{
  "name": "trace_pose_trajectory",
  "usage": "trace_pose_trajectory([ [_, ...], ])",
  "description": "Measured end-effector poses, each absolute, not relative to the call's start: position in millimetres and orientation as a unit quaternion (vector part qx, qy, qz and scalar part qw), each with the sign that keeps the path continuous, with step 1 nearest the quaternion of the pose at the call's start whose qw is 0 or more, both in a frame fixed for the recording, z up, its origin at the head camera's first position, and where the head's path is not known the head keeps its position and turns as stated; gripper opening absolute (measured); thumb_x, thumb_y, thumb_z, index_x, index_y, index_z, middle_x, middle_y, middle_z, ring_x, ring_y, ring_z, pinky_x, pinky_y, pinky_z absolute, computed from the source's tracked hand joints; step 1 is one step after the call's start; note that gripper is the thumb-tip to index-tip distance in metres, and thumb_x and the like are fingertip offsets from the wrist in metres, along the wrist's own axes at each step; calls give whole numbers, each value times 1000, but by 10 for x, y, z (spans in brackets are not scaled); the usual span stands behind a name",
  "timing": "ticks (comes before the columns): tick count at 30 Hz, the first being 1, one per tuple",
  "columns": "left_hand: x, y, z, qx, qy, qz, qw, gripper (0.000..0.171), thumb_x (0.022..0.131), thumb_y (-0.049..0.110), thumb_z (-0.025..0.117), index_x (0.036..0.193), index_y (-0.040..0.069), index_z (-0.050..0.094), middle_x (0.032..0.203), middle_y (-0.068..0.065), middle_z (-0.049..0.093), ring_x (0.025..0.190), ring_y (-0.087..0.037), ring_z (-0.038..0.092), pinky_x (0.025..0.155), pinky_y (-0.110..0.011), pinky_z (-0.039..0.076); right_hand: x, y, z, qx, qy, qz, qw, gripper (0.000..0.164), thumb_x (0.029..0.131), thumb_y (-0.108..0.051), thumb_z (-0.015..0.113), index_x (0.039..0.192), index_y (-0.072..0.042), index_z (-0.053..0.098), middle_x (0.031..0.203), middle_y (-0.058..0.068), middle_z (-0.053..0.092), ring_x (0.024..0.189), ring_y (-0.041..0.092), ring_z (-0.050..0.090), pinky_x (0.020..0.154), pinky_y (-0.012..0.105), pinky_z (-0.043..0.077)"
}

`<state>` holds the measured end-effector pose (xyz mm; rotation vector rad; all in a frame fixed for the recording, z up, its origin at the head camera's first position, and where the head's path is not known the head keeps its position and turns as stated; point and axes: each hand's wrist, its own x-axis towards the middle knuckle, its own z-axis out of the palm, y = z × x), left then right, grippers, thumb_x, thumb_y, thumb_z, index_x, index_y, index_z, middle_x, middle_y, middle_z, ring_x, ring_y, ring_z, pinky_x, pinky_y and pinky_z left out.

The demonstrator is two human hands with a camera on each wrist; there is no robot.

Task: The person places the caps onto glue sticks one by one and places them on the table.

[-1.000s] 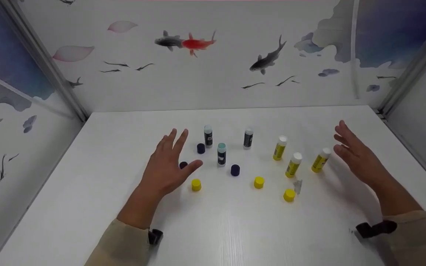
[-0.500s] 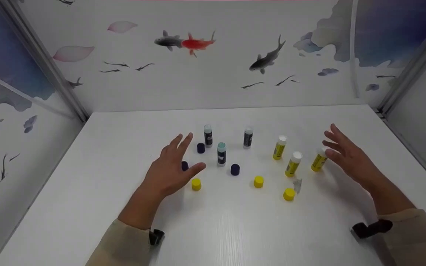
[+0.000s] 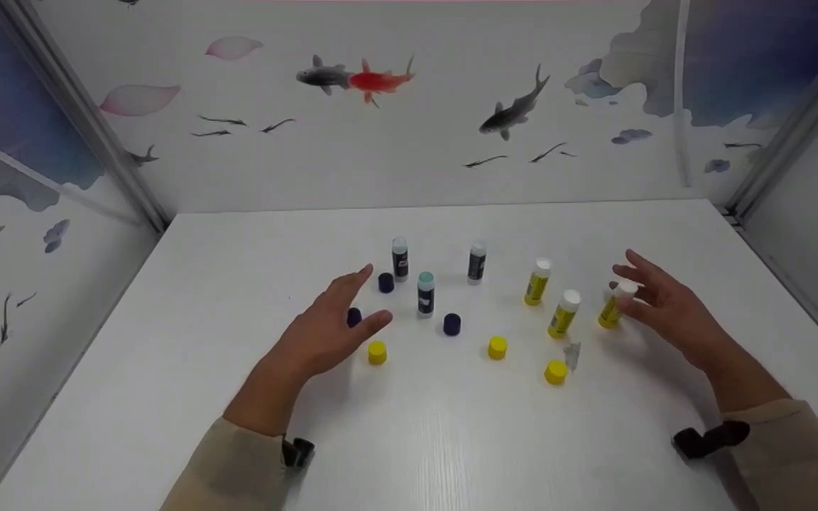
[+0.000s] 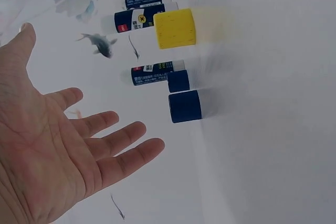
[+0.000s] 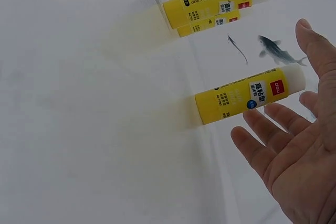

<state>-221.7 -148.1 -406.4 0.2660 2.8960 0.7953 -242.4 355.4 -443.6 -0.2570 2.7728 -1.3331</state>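
In the head view, my right hand (image 3: 672, 319) reaches around the rightmost yellow glue stick (image 3: 609, 316), which stands uncapped with its white end up. The right wrist view shows that glue stick (image 5: 239, 98) between the spread thumb and fingers, with a gap on the thumb's side. My left hand (image 3: 320, 333) hovers with spread fingers beside a dark blue cap (image 3: 353, 317), partly hidden behind it, and a yellow cap (image 3: 377, 353). From the left wrist, the palm (image 4: 47, 150) faces the caps and holds nothing.
Two more yellow glue sticks (image 3: 563, 316) stand left of my right hand. Three dark blue glue sticks (image 3: 426, 298) stand uncapped near the middle. Other caps, yellow (image 3: 498, 348) and dark blue (image 3: 452, 325), sit in front. A grey scrap (image 3: 572, 355) lies by a yellow cap (image 3: 555, 372).
My right hand has moved left and slightly down until it overlaps the rightmost yellow glue stick. My left hand has shifted a little, its fingertips lower. The glue sticks and caps stay put.
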Motion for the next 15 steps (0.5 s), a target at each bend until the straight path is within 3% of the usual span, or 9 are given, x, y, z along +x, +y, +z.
trace_pose_trajectory([
  [7,-2259,-1512,-4127,92,946,295,96,96,86,88,48,165,43,15,174,-2,22,157,-32,32,124,-63,29,-2428,3561,-4467,-82,894,-440,28,78,104,-41,62,167,-30,17,165,15,39,122,11,48,89,1,44],
  [11,-2276,-1521,-4168,92,938,313,119,95,86,83,56,164,45,18,173,-2,25,155,-32,36,124,-64,29,-2421,3561,-4477,-78,892,-444,31,74,104,-40,63,166,-23,26,161,14,44,115,4,51,89,3,46],
  [15,-2275,-1498,-4192,90,938,310,128,89,88,68,70,163,44,27,170,-2,32,153,-30,39,123,-60,34,-2415,3559,-4497,-78,891,-445,31,71,104,-39,64,164,-19,32,157,13,48,112,-1,55,89,4,47],
])
